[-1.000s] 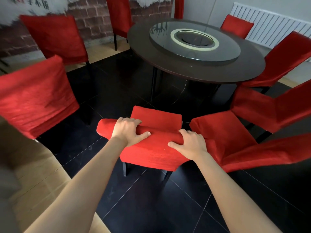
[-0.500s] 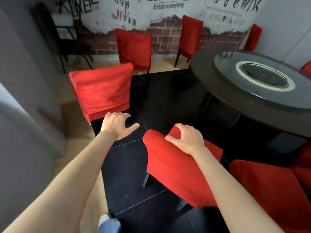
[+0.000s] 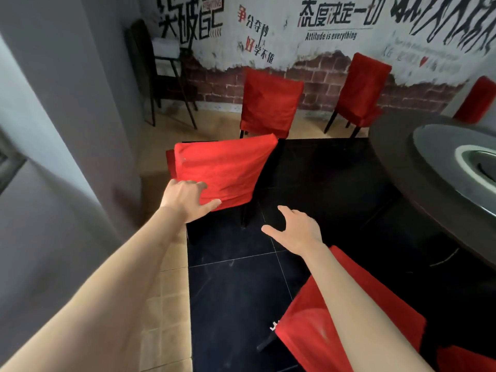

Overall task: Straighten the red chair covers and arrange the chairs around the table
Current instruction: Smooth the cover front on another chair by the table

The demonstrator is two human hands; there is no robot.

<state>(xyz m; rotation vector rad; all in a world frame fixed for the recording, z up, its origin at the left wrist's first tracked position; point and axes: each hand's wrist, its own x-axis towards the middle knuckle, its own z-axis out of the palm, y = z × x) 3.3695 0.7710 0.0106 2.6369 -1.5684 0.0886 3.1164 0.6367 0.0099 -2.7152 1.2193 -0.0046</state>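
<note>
Left hand [image 3: 188, 201] is reaching out to the nearest standing red chair [image 3: 222, 173], fingers spread and lying against the lower left part of its cover, thumb sticking out along the bottom hem; fingers look loosely bent, not pinching any fabric that I can see. Right hand [image 3: 296, 232] is hanging over the black floor tiles [image 3: 236, 291], just right of that chair's dark legs, fingers apart and relaxed, touching nothing and holding nothing. That chair is sitting at the left edge of the black tiles with its back facing the camera, well apart from the round dark table [image 3: 397, 162] at the right edge; cover looks a bit creased and hangs lower on the left. Second covered chair [image 3: 271, 103] is standing right behind it, farther off. Third one [image 3: 361, 89] is near the brick-pattern wall [image 3: 316, 81], far side, beside the table's far-left rim. Fourth chair [image 3: 476, 99] is only partly showing at far right behind the table. Another red chair [image 3: 308, 331] is at near right, right forearm passing above it. Table carries a glass turntable [image 3: 440, 146] with a pale ring. Dark stand [image 3: 166, 76] is sitting in the far left corner by the grey wall.
</note>
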